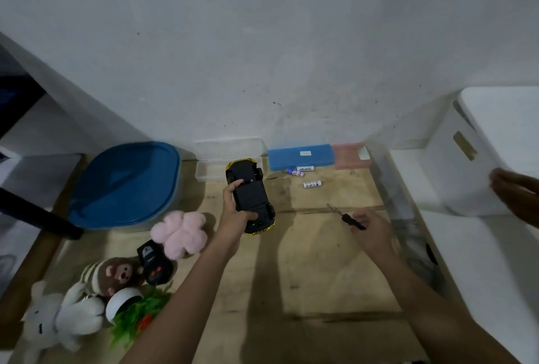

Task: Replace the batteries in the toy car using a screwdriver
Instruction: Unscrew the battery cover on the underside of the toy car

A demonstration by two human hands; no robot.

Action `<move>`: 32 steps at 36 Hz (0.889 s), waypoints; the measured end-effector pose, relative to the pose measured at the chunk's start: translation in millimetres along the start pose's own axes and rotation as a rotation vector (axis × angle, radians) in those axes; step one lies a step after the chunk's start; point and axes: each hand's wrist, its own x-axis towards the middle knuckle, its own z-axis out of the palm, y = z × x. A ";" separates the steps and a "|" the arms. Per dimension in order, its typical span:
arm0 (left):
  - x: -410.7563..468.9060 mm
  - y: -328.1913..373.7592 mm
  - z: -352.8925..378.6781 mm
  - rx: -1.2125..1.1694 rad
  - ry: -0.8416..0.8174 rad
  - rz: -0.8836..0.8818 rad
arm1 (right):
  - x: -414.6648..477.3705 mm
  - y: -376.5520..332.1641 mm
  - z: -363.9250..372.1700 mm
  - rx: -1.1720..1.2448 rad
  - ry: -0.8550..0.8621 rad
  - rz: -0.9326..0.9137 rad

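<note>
The yellow toy car [252, 194] lies upside down, its black underside facing up, over the wooden table. My left hand [234, 212] grips it along its left side. To the right, my right hand [370, 229] holds a small screwdriver [345, 216] by its black handle, the metal tip pointing up-left, clear of the car. Two white batteries [312, 184] lie on the table behind, one [302, 170] close to the blue case.
A blue-lidded tub [125, 185] stands at the left, clear boxes [227, 156] and a blue case [300, 156] at the back. A black remote [153, 261], plush toys [178, 233] and a green plant [137, 314] crowd the near left. White bins [466, 159] and another person's hand [516, 197] are at the right.
</note>
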 end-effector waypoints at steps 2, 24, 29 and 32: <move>-1.5 -1.5 -0.1 -0.011 -0.023 -0.003 | 2.1 -0.3 2.2 -0.091 0.097 -0.033; -17.5 8.1 -4.2 0.038 -0.188 0.093 | -18.0 -152.4 55.8 0.255 -0.177 -0.274; -20.5 9.7 -8.8 0.048 -0.213 0.122 | -24.6 -156.6 60.2 0.274 -0.147 -0.319; -21.0 9.4 -11.1 0.044 -0.222 0.128 | -26.5 -159.2 63.2 0.283 -0.144 -0.318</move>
